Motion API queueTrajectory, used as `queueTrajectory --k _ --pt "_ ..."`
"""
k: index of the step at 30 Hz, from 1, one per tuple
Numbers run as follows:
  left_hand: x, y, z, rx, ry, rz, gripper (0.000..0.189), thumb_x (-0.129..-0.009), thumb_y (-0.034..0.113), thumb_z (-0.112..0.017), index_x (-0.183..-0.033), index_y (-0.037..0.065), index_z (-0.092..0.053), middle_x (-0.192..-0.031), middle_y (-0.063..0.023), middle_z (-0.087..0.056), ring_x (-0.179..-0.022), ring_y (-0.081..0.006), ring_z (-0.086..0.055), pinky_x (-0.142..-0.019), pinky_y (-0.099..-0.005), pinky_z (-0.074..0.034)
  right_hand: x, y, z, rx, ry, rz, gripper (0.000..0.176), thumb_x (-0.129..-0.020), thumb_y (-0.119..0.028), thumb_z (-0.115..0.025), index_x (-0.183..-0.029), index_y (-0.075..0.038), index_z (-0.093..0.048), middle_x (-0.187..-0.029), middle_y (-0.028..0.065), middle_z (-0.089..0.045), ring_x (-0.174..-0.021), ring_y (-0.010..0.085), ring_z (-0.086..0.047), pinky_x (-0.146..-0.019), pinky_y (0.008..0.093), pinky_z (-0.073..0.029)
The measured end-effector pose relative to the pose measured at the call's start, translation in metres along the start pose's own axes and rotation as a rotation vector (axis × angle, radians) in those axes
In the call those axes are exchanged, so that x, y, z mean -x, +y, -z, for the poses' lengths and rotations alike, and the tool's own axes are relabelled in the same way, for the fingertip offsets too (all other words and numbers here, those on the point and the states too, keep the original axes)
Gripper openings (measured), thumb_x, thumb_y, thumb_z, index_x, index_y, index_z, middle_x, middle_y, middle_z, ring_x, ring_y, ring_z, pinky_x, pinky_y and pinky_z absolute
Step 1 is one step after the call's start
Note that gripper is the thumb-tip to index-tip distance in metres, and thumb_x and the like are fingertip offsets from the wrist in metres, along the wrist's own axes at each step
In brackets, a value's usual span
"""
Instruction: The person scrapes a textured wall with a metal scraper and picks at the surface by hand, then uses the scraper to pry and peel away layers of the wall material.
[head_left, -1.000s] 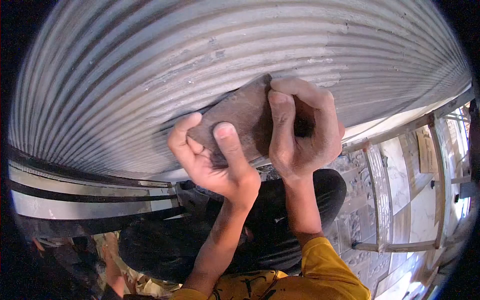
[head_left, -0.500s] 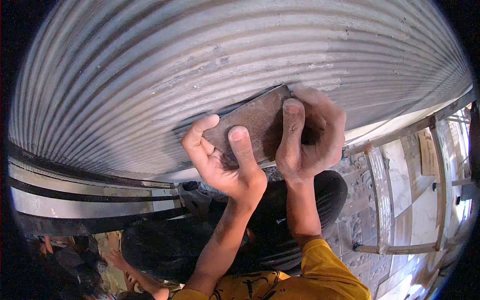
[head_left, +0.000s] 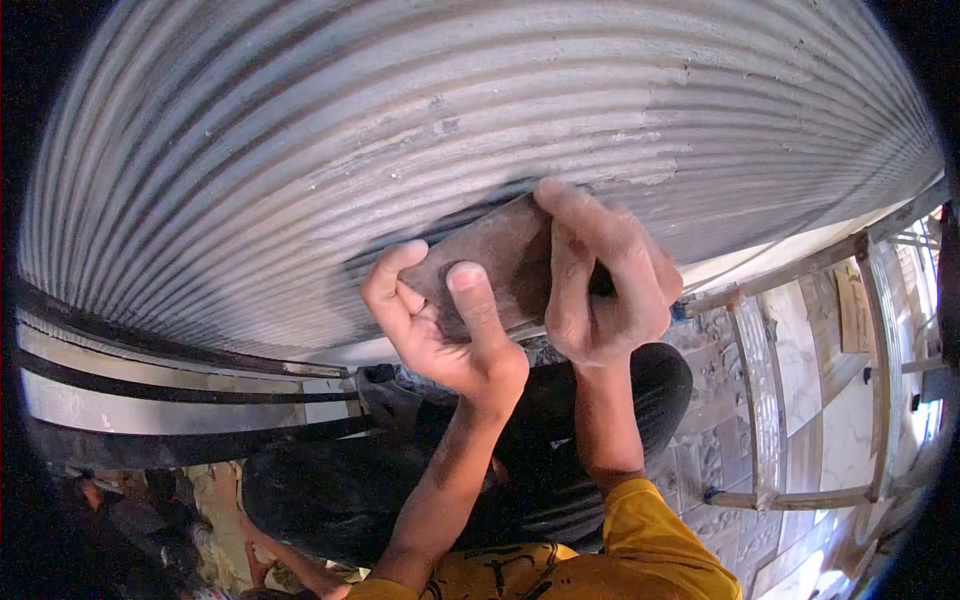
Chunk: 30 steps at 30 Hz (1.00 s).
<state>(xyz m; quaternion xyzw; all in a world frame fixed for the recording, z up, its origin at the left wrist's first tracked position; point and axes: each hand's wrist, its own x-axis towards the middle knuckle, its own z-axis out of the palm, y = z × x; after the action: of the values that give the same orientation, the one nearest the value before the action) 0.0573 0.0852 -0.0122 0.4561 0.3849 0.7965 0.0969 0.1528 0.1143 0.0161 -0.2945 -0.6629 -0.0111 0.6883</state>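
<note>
A flat brown rectangular piece [head_left: 500, 255] is held tilted in front of a grey ribbed surface [head_left: 400, 130]. My left hand [head_left: 445, 315] grips its left part, thumb on the near face and fingers around the lower left edge. At its right end is my right hand [head_left: 610, 275], fingers curled and pressed together at the upper right corner, slightly blurred. What lies behind the piece is hidden.
A metal ladder-like frame [head_left: 760, 400] stands at the right above a patterned tiled floor [head_left: 700, 440]. Dark rails [head_left: 200, 445] run along the left. Another person's arm [head_left: 290, 565] shows at the lower left.
My right hand's fingers have moved left and closed over the upper right corner of the piece. My left hand has barely shifted. The other person's arm has moved slightly.
</note>
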Motion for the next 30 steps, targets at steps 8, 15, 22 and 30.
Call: queueTrajectory --k 8,15,22,30 --pt "0.014 0.013 0.004 0.155 0.112 0.172 0.034 -0.096 0.016 -0.06 -0.119 0.003 -0.039 -0.111 -0.0138 -0.047 -0.102 -0.0179 -0.048 -0.089 -0.0308 -0.04 0.031 -0.012 0.001 -0.436 0.135 -0.41 0.042 -0.083 -0.004 -0.072 -0.119 0.001 -0.05 -0.081 0.0057 -0.065 -0.071 0.011 -0.057 -0.066 0.0226 -0.045" --pt "0.013 0.022 0.003 -0.086 -0.194 -0.03 0.033 -0.088 0.005 -0.07 -0.108 0.003 -0.044 -0.105 -0.0116 -0.052 -0.096 -0.016 -0.05 -0.085 -0.0281 -0.039 0.016 -0.033 0.019 -0.597 0.414 -0.863 0.052 -0.08 -0.016 -0.082 -0.118 -0.002 -0.048 -0.083 0.0045 -0.065 -0.078 0.0113 -0.058 -0.075 0.0245 -0.045" --pt "0.009 0.023 -0.013 0.011 -0.193 0.156 0.027 -0.09 0.007 -0.07 -0.111 0.0 -0.054 -0.098 -0.0072 -0.059 -0.083 -0.01 -0.056 -0.069 -0.0204 -0.044 0.004 -0.03 0.036 -0.077 0.243 -0.601 0.029 -0.078 -0.018 -0.084 -0.084 -0.004 -0.059 -0.08 0.0015 -0.06 -0.074 0.0086 -0.051 -0.07 0.0217 -0.041" --pt "0.014 0.023 -0.015 0.067 -0.135 0.204 0.026 -0.089 0.003 -0.069 -0.11 -0.001 -0.053 -0.098 -0.0067 -0.059 -0.09 -0.0122 -0.057 -0.079 -0.0243 -0.047 -0.02 -0.02 0.036 -0.111 0.121 -0.565 0.023 -0.077 -0.01 -0.081 -0.081 -0.003 -0.059 -0.074 0.0009 -0.059 -0.07 0.0079 -0.05 -0.066 0.0221 -0.041"
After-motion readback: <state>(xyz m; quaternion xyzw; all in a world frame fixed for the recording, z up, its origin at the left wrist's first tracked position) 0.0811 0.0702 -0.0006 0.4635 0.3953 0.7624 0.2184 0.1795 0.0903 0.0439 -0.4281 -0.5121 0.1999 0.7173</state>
